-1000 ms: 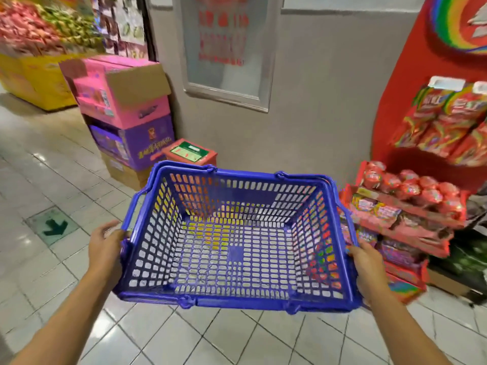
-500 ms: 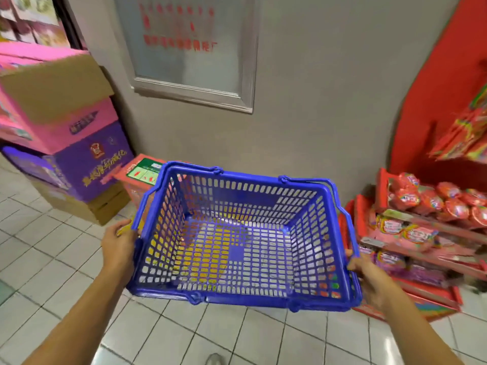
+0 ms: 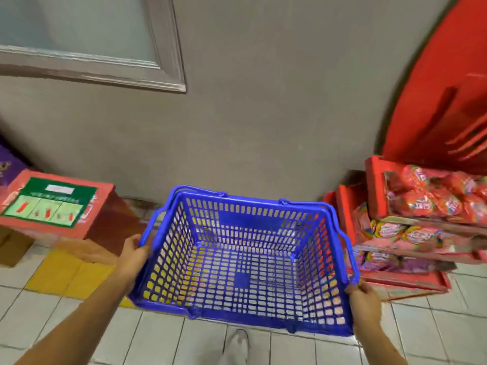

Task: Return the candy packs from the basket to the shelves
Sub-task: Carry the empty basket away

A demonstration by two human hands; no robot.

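A blue plastic basket (image 3: 245,262) is held in the air above the tiled floor (image 3: 163,338), carried level between both hands. The left hand (image 3: 134,255) is pressed to the basket's left wall with fingers curled about the rim; its grip is closed on the basket. The right hand (image 3: 365,299) is closed on the near right corner of the rim. Nothing is seen inside the basket; its mesh bottom shows the floor through it. Both handles are folded down along the rim. Candy packs (image 3: 421,198) are seen stacked in the red shelves (image 3: 374,191) just to the right of the basket, apart from it. A red carton (image 3: 52,204) with a green label is noted at left, against the grey wall (image 3: 263,114).
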